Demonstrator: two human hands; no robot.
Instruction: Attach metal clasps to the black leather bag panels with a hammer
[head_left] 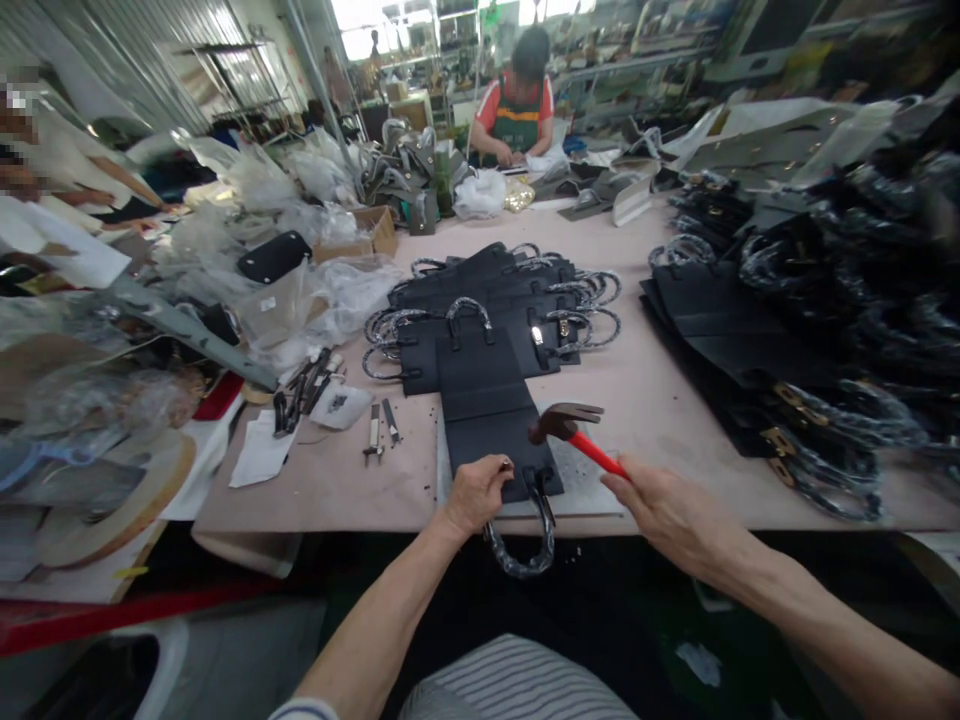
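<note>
My right hand (pixel 656 500) grips the red handle of a claw hammer (pixel 570 425), its dark head raised just over a black bag panel (pixel 487 400). The panel lies flat, pointing toward me, with plastic-wrapped handles at both ends. Its near handle (pixel 525 565) hangs past the table edge. Low on the panel, left of that handle's base, my left hand (pixel 478 490) is closed in a pinch. Whatever small thing is between its fingertips is too small to make out. A pale board (pixel 581 485) shows beneath the panel.
Behind the panel lies a pile of black bag panels (pixel 480 285) with wrapped handles. More stacked panels (pixel 735 320) stand right. Small metal punches (pixel 373 435), a plastic bag of small parts (pixel 340 405) and paper (pixel 255 450) lie left. Across the table sits a co-worker (pixel 517 110).
</note>
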